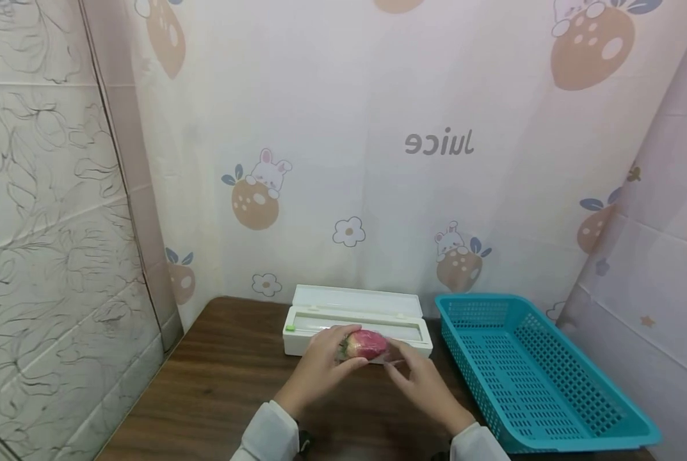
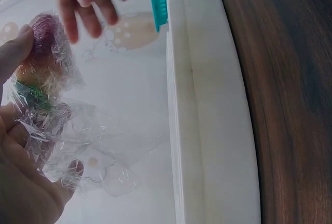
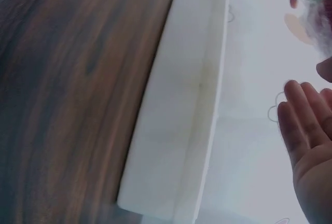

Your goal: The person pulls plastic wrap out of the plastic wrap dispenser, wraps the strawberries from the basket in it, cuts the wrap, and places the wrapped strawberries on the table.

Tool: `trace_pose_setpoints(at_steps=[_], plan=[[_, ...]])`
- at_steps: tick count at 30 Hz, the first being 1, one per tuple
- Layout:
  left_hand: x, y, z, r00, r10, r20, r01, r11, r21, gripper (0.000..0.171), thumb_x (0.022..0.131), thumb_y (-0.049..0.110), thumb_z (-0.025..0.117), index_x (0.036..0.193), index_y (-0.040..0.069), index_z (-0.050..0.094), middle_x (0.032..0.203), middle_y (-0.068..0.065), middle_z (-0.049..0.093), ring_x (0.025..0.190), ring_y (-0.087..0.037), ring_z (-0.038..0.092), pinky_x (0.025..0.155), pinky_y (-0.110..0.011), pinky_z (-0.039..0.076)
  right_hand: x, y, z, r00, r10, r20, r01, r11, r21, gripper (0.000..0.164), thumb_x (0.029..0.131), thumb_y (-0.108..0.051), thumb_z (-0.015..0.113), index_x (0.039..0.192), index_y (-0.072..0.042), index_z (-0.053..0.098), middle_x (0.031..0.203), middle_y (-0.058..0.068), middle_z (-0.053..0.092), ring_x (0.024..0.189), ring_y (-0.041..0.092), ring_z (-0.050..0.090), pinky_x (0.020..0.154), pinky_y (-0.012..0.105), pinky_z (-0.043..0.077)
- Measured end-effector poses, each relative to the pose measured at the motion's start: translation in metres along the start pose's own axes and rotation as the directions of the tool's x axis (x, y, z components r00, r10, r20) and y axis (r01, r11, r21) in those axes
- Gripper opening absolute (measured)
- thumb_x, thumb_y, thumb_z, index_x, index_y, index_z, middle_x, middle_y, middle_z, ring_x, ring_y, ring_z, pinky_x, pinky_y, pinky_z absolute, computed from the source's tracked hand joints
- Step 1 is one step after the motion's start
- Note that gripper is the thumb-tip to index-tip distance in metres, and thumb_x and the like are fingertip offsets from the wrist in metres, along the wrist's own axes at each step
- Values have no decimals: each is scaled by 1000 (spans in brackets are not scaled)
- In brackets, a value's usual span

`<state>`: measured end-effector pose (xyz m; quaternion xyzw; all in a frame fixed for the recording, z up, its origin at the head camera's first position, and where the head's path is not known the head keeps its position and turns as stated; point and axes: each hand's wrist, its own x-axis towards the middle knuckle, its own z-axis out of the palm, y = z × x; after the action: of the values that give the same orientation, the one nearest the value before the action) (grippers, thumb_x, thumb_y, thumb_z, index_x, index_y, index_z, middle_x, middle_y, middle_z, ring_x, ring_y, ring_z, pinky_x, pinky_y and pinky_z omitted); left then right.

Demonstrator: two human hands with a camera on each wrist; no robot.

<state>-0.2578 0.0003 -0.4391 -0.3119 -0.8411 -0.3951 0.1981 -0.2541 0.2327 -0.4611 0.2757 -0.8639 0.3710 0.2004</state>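
Note:
A pink-and-yellow fruit (image 1: 367, 344) with a green leafy end is wrapped in crinkled clear plastic film. My left hand (image 1: 319, 365) grips it, thumb along one side and fingers around the other. In the left wrist view, loose film (image 2: 98, 146) trails from the green end over the fingers. Beside the pink end is my right hand (image 1: 420, 381), its fingers extended and holding nothing; the right wrist view shows the fingers (image 3: 301, 115) fairly straight. Just behind both hands stands a white cling film dispenser (image 1: 296, 344) with its lid (image 1: 355, 299) raised.
At the right of the brown wooden table (image 1: 216, 378) sits a turquoise plastic basket (image 1: 467, 365) with lattice sides. A patterned curtain (image 1: 331, 128) hangs behind the table, and a floral-patterned panel (image 1: 43, 211) rises at the left.

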Motion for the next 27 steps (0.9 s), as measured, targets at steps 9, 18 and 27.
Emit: trace_pose_setpoints(at_steps=[9, 18, 27], plan=[[-3, -2, 0, 999, 21, 26, -21, 1000, -14, 57, 91, 47, 70, 140, 21, 56, 132, 4, 62, 121, -15, 56, 106, -55, 38, 4, -10, -8, 991, -126, -52, 127, 992, 21, 61, 86, 8, 73, 141, -12, 55, 129, 3, 62, 115, 19, 62, 86, 36, 57], [-5, -2, 3, 997, 79, 21, -78, 995, -62, 56, 90, 42, 72, 139, 20, 55, 130, 5, 61, 118, -14, 56, 100, -51, 43, 7, -18, -7, 996, -88, -6, 88, 986, 139, 60, 84, 18, 63, 136, -10, 56, 126, 1, 61, 114, 18, 63, 88, 28, 55], [-5, -3, 6, 990, 138, 38, -139, 990, 8, 56, 91, 44, 72, 139, 19, 56, 132, 7, 60, 122, -10, 54, 109, -54, 35, 2, -21, 0, 997, 59, 46, -65, 986, 156, 63, 84, 13, 63, 144, -5, 52, 143, 11, 55, 128, 26, 53, 98, 35, 50]])
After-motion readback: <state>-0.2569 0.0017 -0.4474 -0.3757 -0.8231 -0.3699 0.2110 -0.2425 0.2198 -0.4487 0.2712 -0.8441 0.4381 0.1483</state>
